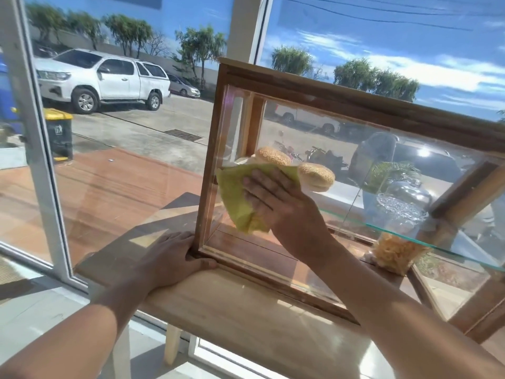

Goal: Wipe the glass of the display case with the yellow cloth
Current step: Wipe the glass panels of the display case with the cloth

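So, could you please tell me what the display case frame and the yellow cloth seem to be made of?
Display case frame: looks like brown stained wood, with visible grain and worn edges. Yellow cloth: seems a soft thin fabric, perhaps microfibre; it folds and creases under the right hand.

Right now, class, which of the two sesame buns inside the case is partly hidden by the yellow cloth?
The left bun, farther back: the yellow cloth under the right hand covers its lower edge. The right bun shows almost whole beside the cloth.

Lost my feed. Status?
Right hand presses yellow cloth flat on glass. Left hand braces display case corner. Nothing obstructing.
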